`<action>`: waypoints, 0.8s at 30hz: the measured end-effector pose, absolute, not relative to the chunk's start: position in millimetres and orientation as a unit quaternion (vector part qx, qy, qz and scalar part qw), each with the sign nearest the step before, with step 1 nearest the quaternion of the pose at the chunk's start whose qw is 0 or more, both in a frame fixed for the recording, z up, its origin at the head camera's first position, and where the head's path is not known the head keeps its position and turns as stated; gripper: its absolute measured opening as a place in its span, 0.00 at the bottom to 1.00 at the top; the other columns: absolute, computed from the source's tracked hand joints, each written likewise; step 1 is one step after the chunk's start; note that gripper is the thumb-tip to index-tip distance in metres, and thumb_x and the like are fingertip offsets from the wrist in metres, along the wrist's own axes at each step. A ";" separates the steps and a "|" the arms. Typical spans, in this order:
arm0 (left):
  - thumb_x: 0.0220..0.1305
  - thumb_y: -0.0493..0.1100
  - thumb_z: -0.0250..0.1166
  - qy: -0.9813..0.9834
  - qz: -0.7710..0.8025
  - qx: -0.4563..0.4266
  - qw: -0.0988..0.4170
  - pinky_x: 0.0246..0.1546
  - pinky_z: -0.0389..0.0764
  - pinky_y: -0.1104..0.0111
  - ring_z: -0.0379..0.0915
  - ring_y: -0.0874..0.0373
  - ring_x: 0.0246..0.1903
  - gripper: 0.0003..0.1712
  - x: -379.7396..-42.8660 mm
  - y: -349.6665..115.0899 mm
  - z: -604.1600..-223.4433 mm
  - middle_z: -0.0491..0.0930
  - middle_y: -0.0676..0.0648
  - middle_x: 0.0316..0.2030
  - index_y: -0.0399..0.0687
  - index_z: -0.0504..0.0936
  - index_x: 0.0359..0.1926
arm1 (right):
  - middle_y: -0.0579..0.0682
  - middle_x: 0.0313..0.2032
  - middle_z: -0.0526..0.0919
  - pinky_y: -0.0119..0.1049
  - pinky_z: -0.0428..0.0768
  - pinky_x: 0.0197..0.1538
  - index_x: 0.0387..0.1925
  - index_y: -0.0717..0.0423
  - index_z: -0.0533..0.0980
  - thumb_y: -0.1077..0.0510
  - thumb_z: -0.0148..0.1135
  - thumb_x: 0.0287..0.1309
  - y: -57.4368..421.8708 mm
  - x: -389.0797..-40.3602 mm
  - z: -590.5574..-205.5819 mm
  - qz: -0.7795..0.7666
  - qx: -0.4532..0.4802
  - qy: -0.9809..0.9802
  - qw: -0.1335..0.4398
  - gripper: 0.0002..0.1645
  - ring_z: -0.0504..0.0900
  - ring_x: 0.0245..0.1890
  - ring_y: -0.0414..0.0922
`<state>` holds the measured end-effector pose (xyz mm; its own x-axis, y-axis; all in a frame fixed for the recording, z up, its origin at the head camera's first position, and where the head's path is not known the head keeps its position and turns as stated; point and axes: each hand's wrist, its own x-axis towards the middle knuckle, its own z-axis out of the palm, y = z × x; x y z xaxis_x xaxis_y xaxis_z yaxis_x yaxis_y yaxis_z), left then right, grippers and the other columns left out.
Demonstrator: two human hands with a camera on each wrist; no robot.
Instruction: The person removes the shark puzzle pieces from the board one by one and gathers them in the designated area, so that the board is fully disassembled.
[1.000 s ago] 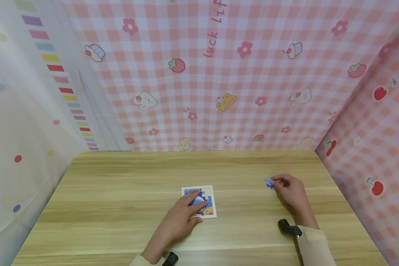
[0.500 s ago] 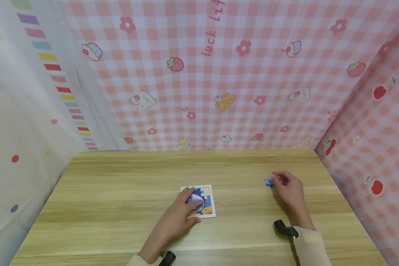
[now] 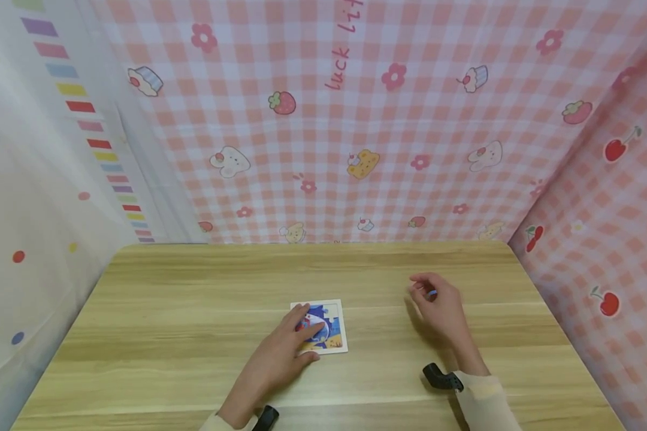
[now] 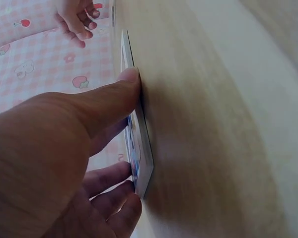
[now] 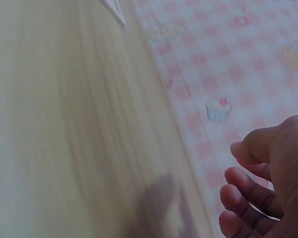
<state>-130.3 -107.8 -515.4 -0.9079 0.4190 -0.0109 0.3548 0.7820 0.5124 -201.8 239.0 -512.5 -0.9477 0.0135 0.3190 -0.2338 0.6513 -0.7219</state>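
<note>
A small square jigsaw puzzle (image 3: pixel 341 335) with a white border and a blue cartoon picture lies flat on the table. Its upper right part shows a pale gap. My left hand (image 3: pixel 277 353) rests on its left side, fingers spread across the picture and thumb at the near edge. The left wrist view shows the puzzle edge-on (image 4: pixel 145 171), with the thumb and fingers touching it. To the right, my right hand (image 3: pixel 441 305) is raised over the table and pinches a blue puzzle piece (image 3: pixel 432 293), mostly covered by fingers. The right wrist view hides that piece.
The wood-grain table (image 3: pixel 194 287) ends at a pink checked curtain (image 3: pixel 323 131) behind. A white dotted curtain (image 3: pixel 38 239) hangs left, another checked curtain (image 3: pixel 614 239) right. Black wrist devices (image 3: pixel 442 377) sit by both cuffs.
My right hand has lifted the blue piece from the table and moved left with it. My left hand stays on the puzzle, its fingers slightly farther toward the left edge.
</note>
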 end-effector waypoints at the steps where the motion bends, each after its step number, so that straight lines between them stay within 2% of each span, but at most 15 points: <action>1: 0.67 0.53 0.69 0.942 0.259 0.204 0.062 0.73 0.69 0.47 0.51 0.43 0.79 0.32 -130.2 -107.8 -515.4 0.55 0.41 0.80 0.59 0.76 0.71 | 0.53 0.35 0.86 0.24 0.79 0.34 0.47 0.63 0.83 0.66 0.68 0.63 234.2 -201.2 -512.4 0.415 0.070 -0.895 0.147 0.11 0.81 0.34 0.42; 5: 0.66 0.52 0.70 0.942 0.262 0.199 0.064 0.71 0.71 0.46 0.53 0.41 0.78 0.32 -129.5 -107.4 -513.7 0.56 0.40 0.79 0.59 0.76 0.70 | 0.52 0.34 0.85 0.26 0.81 0.34 0.47 0.62 0.83 0.66 0.69 0.62 217.0 -199.9 -513.6 0.416 0.094 -0.894 0.135 0.12 0.81 0.34 0.43; 11: 0.66 0.52 0.70 0.944 0.255 0.202 0.053 0.70 0.71 0.43 0.51 0.36 0.78 0.32 -130.2 -105.3 -511.2 0.58 0.38 0.77 0.58 0.76 0.70 | 0.49 0.34 0.85 0.28 0.82 0.35 0.48 0.61 0.82 0.65 0.70 0.61 194.8 -198.9 -517.1 0.414 0.117 -0.895 0.116 0.13 0.81 0.34 0.41; 21: 0.66 0.53 0.69 0.946 0.255 0.192 0.053 0.62 0.79 0.43 0.54 0.39 0.77 0.34 -127.9 -104.3 -515.1 0.57 0.36 0.77 0.58 0.75 0.71 | 0.48 0.36 0.84 0.31 0.83 0.40 0.48 0.56 0.82 0.64 0.70 0.61 153.7 -192.6 -522.3 0.426 0.126 -0.895 0.045 0.13 0.80 0.36 0.40; 24: 0.66 0.54 0.69 0.946 0.252 0.196 0.049 0.64 0.77 0.42 0.54 0.39 0.77 0.34 -128.2 -104.7 -515.8 0.58 0.37 0.77 0.59 0.74 0.72 | 0.48 0.37 0.84 0.30 0.82 0.40 0.47 0.56 0.82 0.64 0.70 0.61 143.3 -191.8 -523.1 0.429 0.132 -0.893 0.033 0.12 0.80 0.37 0.39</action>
<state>-128.2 -104.7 -515.8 -0.9186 0.3952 0.0051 0.3454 0.7965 0.4963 -191.8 143.3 -523.1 -0.9633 -0.2069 0.1711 -0.2630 0.5980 -0.7571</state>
